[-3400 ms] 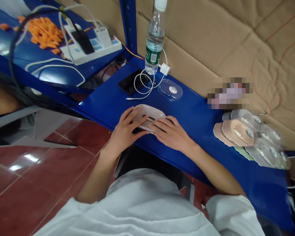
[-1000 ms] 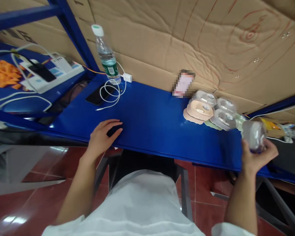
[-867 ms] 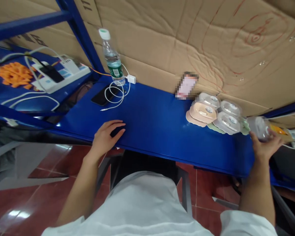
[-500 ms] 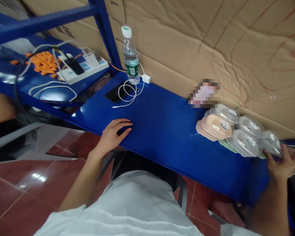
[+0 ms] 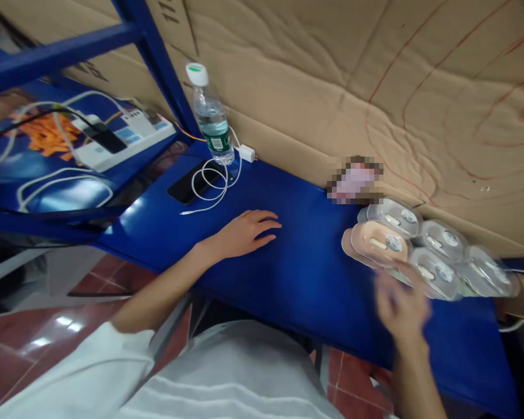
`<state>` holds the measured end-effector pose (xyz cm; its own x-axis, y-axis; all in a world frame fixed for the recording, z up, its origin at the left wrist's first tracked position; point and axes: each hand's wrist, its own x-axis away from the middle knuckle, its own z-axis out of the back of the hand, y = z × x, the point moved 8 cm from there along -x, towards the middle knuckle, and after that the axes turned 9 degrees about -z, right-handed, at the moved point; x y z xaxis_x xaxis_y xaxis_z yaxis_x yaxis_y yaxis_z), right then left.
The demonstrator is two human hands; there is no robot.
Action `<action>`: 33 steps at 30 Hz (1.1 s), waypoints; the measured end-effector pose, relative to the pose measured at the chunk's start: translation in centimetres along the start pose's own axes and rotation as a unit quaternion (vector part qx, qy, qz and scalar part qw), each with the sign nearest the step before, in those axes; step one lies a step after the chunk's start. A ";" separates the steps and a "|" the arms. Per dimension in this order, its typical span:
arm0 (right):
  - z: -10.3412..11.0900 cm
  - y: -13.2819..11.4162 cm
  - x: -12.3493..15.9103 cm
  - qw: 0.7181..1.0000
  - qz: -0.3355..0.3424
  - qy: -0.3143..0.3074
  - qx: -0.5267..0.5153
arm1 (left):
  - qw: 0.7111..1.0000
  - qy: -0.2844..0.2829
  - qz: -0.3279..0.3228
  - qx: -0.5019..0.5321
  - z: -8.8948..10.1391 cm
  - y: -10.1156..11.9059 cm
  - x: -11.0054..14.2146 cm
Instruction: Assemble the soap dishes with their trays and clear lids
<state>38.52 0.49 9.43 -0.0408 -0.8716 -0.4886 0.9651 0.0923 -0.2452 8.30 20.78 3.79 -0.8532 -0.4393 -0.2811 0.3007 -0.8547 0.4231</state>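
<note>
My left hand (image 5: pixel 250 233) is over the blue tabletop (image 5: pixel 305 256), palm down, its fingers stretched out with nothing in them. Close to the front of several clear plastic packs (image 5: pixel 434 272), my right hand (image 5: pixel 404 302) is smeared by motion, so its fingers and any hold are unclear. The packs lie in overlapping stacks, each with a round label and a small pale piece inside. One peach-coloured pack (image 5: pixel 382 243) sits at the left of the group. Just behind it is a blurred-out pinkish item (image 5: pixel 353 181) against the cardboard.
A water bottle (image 5: pixel 213 125) stands at the back left beside a white charger (image 5: pixel 247 153), a coiled white cable (image 5: pixel 209 185) and a black phone (image 5: pixel 186 185). Further left, a blue shelf holds a power strip (image 5: pixel 126 142) and orange pieces (image 5: pixel 48 132). Cardboard (image 5: pixel 297 99) walls the back.
My right hand has left the rightmost pack and moved left, in front of the stacks. My left hand has moved right and further onto the table. The view has shifted slightly.
</note>
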 end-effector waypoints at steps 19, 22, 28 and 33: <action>-14.9 -10.0 -6.1 0.947 0.075 -0.278 -0.143 | 0.999 -0.006 -0.012 -0.045 0.1 -3.7 -2.5; -15.6 -9.5 -6.5 0.952 0.044 -0.277 -0.127 | 0.999 0.000 -0.009 -0.038 -0.3 -3.9 -2.9; -15.5 -8.9 -4.9 0.959 0.016 -0.247 -0.140 | 0.999 -0.045 0.021 -0.011 -1.4 -4.7 -1.7; -15.6 -8.8 -4.2 0.958 0.021 -0.243 -0.150 | 0.995 -0.084 0.060 0.015 -1.5 -5.2 -1.4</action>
<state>26.13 10.87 0.60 0.1916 -0.9787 -0.0740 0.8425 0.2027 -0.4991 8.58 25.37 0.66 -0.8717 -0.4834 -0.0808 0.3942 -0.7894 0.4706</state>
